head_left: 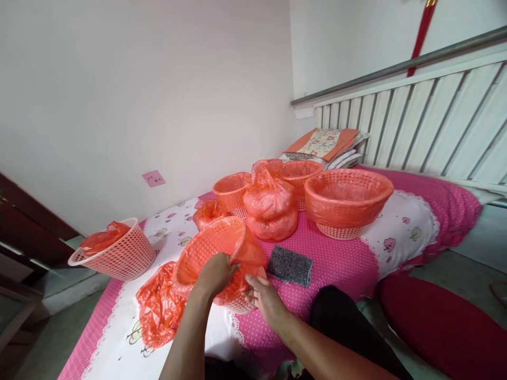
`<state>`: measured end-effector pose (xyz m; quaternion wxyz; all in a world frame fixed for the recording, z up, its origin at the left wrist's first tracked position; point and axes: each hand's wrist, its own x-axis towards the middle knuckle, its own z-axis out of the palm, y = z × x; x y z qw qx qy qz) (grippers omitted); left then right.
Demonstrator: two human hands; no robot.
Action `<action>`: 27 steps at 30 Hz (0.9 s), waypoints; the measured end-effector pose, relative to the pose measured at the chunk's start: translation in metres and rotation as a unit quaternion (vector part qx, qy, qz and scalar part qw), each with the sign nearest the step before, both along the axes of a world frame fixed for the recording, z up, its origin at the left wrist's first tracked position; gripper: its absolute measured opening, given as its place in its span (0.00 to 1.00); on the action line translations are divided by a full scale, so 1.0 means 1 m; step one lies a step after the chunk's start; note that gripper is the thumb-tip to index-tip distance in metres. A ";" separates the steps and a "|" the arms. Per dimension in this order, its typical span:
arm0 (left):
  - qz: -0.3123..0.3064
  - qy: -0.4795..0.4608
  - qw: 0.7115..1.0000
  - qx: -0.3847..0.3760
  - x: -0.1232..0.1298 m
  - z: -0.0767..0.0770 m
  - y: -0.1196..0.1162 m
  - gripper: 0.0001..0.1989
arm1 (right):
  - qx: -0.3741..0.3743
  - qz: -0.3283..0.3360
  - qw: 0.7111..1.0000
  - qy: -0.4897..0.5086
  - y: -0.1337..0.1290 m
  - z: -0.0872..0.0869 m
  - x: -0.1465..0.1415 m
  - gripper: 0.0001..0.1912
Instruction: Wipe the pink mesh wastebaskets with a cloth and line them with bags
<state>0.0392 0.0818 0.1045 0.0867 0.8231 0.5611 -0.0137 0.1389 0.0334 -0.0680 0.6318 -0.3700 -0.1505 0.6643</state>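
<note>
- Head view: one basket [206, 248] tilts over the bed [336, 258]; four other baskets [127, 258] surround it.
- Left hand [216, 274] grasps its plastic liner [255, 250] near the rim; right hand [263, 298] pinches it outside.
- One stuffed bag [271, 211] stands close behind; one grey cloth [290, 265] lies beside.

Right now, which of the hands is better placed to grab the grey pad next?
The right hand, I think: it's closer to the grey pad. The left hand is farther off, over the front basket.
</note>
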 end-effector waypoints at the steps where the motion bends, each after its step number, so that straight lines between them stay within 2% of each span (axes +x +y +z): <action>1: 0.000 0.002 1.000 0.003 0.002 0.000 0.000 0.14 | 0.010 0.006 1.000 -0.020 0.000 -0.001 -0.003 0.19; 4: 0.003 0.009 1.000 0.007 0.003 -0.001 0.001 0.14 | 0.011 0.017 0.997 -0.071 -0.001 -0.010 -0.008 0.17; 7: -0.001 0.013 1.000 0.006 0.002 -0.001 0.003 0.15 | -0.008 0.005 0.998 -0.070 -0.006 -0.017 -0.006 0.17; 13: -0.007 0.018 1.000 0.016 0.005 -0.006 0.005 0.17 | 0.041 0.041 0.996 -0.071 -0.010 -0.009 -0.017 0.18; 16: -0.009 0.020 1.000 0.016 0.006 -0.007 0.004 0.16 | 0.022 0.042 0.994 -0.097 -0.006 -0.016 -0.019 0.19; 21: -0.013 0.019 1.000 0.012 0.002 -0.008 0.004 0.16 | -0.014 0.022 0.994 -0.102 -0.006 -0.037 -0.004 0.18; 27: -0.015 0.023 1.000 0.009 0.008 -0.009 0.005 0.16 | -0.015 0.043 0.995 -0.090 -0.009 -0.037 -0.005 0.16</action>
